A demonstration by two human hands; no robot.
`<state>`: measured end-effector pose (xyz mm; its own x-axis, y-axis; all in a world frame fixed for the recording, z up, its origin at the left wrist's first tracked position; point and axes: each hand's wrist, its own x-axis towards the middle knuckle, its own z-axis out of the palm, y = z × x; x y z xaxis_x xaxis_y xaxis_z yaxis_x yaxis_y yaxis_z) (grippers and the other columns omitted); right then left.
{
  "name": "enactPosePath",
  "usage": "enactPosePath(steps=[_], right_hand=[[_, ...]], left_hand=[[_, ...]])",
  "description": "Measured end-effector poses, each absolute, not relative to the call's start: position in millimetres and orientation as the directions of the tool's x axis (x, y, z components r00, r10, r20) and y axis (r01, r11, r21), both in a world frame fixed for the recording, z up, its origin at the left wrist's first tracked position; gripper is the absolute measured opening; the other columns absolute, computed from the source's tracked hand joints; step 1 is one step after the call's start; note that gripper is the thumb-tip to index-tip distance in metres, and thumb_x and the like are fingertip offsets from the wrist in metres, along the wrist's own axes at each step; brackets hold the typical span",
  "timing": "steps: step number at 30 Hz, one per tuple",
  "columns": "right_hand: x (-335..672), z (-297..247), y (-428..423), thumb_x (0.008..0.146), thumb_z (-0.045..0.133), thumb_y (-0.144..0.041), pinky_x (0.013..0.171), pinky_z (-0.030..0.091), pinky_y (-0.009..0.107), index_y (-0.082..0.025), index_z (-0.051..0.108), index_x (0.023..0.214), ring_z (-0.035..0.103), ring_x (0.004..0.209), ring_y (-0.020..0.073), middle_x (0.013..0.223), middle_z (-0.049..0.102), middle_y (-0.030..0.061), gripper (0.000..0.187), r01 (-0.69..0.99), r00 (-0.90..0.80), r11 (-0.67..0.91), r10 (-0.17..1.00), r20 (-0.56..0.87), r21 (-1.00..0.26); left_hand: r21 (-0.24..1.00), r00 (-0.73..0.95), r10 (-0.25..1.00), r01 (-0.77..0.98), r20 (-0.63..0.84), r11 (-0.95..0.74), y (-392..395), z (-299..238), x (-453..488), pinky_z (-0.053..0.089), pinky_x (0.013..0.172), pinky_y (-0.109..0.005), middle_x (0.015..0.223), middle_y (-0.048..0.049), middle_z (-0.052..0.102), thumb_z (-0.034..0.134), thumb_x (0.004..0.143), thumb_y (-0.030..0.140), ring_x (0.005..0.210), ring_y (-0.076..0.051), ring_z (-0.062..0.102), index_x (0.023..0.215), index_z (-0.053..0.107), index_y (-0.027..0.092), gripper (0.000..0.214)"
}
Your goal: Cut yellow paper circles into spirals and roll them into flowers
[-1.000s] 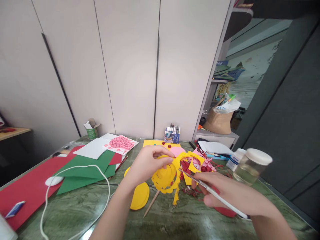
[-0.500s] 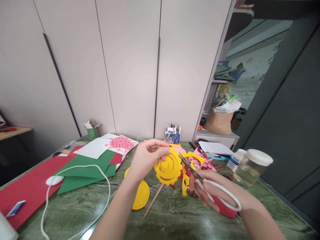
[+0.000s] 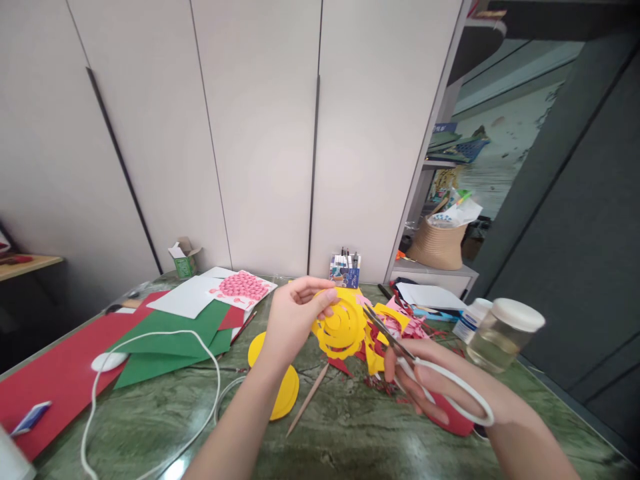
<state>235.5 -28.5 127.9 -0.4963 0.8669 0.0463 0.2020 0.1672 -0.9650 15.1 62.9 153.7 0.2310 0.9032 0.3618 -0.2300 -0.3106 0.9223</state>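
Left hand (image 3: 300,310) raised, thumb and fingers pinching yellow spiral (image 3: 344,327) above worktop (image 3: 360,440) | right hand (image 3: 441,355) lower, clasping scissors (image 3: 406,351) by handles, blades angled up beside spiral | hands apart

Soft, even light, seemingly from above, is brightest on the pale cabinet doors (image 3: 260,133) and fades to grey toward the far left. The dark panel (image 3: 575,267) on the right is dim. Two patches of glare shine on the near part of the green tabletop (image 3: 345,433), left and right. Wide-angle distortion makes the upright seams lean and tilts the jar (image 3: 493,347) at right. Fine edges of the yellow paper (image 3: 356,327) look slightly soft.
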Motion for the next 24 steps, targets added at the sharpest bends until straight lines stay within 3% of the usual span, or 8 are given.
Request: enactPosePath(steps=[9, 17, 24], right_hand=[[235.7, 128.7, -27.7, 0.088, 0.043, -0.058, 0.052, 0.044, 0.026, -0.014, 0.057, 0.097, 0.039, 0.04, 0.0061, 0.059, 0.044, -0.0045, 0.047, 0.18, -0.511, 0.189, 0.856, 0.072, -0.965], [231.6, 125.2, -26.9, 0.089, 0.043, -0.057, 0.052, 0.044, 0.026, -0.015, 0.056, 0.097, 0.039, 0.041, 0.0055, 0.064, 0.047, -0.0036, 0.045, 0.141, -0.501, 0.192, 0.86, 0.097, -0.971], [226.0, 122.9, -24.2, 0.09, 0.042, -0.056, 0.053, 0.045, 0.028, -0.014, 0.055, 0.096, 0.039, 0.041, 0.0052, 0.066, 0.047, -0.0028, 0.044, 0.071, -0.504, 0.227, 0.848, 0.161, -0.971]], left_hand=[[0.925, 0.282, 0.895, -0.263, 0.344, -0.273, 63.1, 153.4, 15.6, 0.042, 0.048, -0.013, 0.063, -0.0008, 0.068, 0.069, 0.071, 0.02, 0.051, -0.005, 0.055, 0.078, 0.068, 0.015, 0.009], [0.908, 0.308, 0.897, -0.37, 0.317, -0.195, 61.7, 151.0, 23.8, 0.043, 0.05, -0.012, 0.056, 0.0013, 0.065, 0.07, 0.07, 0.018, 0.05, -0.004, 0.055, 0.078, 0.068, 0.014, 0.009], [0.909, 0.274, 0.902, -0.348, 0.333, -0.23, 58.4, 147.9, 29.2, 0.046, 0.052, -0.014, 0.059, -0.0003, 0.067, 0.071, 0.07, 0.02, 0.051, -0.006, 0.057, 0.079, 0.068, 0.014, 0.011]])
